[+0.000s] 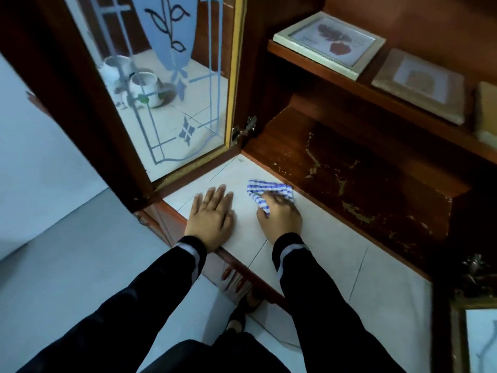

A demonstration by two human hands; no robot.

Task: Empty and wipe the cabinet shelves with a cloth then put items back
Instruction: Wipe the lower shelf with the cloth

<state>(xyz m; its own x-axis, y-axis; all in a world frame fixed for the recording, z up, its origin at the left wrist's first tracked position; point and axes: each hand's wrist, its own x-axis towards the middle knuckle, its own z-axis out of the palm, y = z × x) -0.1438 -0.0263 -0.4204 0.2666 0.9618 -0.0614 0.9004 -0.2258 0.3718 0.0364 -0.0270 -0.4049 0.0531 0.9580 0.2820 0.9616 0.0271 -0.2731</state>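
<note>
hands: two, both in black sleeves, both on the white tiled ledge (336,251) in front of the cabinet.
left hand (211,216): lies flat, palm down, fingers straight and slightly spread, holding nothing.
right hand (279,216): fingers curled round the cloth, pressing it onto the tiles.
cloth (269,191): one, blue and white checked, bunched; it sits on the tiled ledge just beside the front edge of the lower shelf, partly under the right fingers.
shelves: two in view.
lower shelf (363,179): dark wood, scuffed with pale worn patches, nothing standing on the part that shows.
upper shelf (309,64): carries two picture frames lying flat, a white frame (328,43) and a brown frame (419,84), apart from each other; a third boxy item (486,111) is cut by the right edge, and what it is cannot be told.
glass door (172,90): one, swung open on the left, etched with a leaf pattern.
white pots (146,90): two, seen through the glass, close together on the floor tiles behind the door.
hinge (244,129): one metal hinge at the door's lower corner.
</note>
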